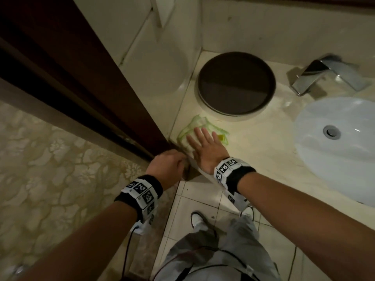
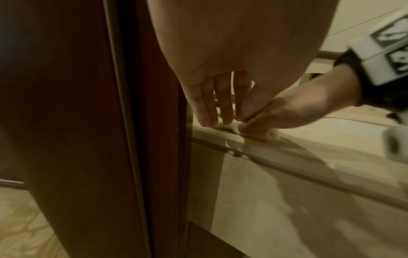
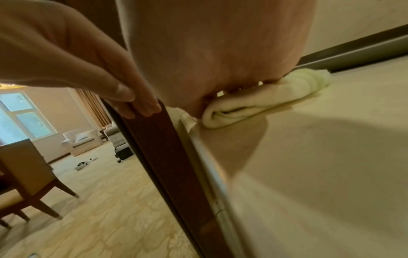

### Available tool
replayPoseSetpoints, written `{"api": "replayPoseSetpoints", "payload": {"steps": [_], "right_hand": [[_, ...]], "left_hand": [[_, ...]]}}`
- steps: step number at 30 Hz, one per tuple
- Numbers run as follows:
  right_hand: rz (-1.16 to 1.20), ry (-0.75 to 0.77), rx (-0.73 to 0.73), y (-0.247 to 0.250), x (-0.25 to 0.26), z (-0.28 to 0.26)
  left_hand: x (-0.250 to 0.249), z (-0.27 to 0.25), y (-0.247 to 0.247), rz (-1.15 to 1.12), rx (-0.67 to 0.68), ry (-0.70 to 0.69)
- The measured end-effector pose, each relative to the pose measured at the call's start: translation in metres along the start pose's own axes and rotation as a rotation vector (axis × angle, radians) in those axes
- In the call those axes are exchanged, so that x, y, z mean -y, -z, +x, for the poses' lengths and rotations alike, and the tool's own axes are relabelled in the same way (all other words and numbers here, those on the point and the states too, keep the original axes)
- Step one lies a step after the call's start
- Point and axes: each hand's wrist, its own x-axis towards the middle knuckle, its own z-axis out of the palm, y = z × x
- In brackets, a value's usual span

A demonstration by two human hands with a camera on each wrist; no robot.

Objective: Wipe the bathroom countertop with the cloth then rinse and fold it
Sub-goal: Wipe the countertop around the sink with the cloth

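Looking down from the head, one right hand [image 1: 205,148] lies flat, fingers straight and slightly spread, on one cloth [image 1: 199,126], pale with green edging, at the counter's [image 1: 263,142] left front corner against the door frame [image 1: 81,78]. One left hand [image 1: 168,164] sits at that corner, fingers curled down over the edge; what they hold is hidden here. Only this view shows one round dark tray [image 1: 236,83], one tap [image 1: 324,76], one sink [image 1: 341,138], two wrist bands and one shoe on the tiled floor.

From the left wrist, the left fingers [image 2: 205,108] hang straight down, tips touching a bunched bit of cloth [image 2: 227,125] on the counter edge [image 2: 264,144]; the right hand [image 2: 293,111] presses beside them.

From the right wrist, the cloth [image 3: 264,97] shows as a folded roll under the palm [image 3: 220,61]. The left fingers [image 3: 123,94] rest on the frame [image 3: 167,157], curled little. Only here: a carpeted room beyond, with one window, two white armchairs and one wooden chair.
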Motion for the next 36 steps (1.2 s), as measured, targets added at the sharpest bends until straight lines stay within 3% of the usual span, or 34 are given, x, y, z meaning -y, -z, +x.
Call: {"api": "replayPoseSetpoints", "payload": {"steps": [8,17,24,31,36], "right_hand": [[-0.006,0.022,-0.028,-0.030,-0.019,-0.066],[0.091,-0.185,-0.145,-0.067,-0.072,-0.154],[0.066,-0.347,-0.168,-0.093,-0.099,-0.229],[0.134,-0.399,-0.108,-0.091,-0.098,-0.229],[0.190,-0.467,-0.062,-0.057,-0.116,-0.189]], "left_hand": [[-0.029,0.017,-0.013,0.029,0.040,-0.061],[-0.083,0.046,-0.053,0.080,0.167,-0.199],[-0.111,0.060,-0.070,0.262,0.472,-0.231],[-0.111,0.060,-0.078,0.369,0.545,-0.252],[-0.113,0.066,-0.070,0.442,0.571,-0.282]]}}
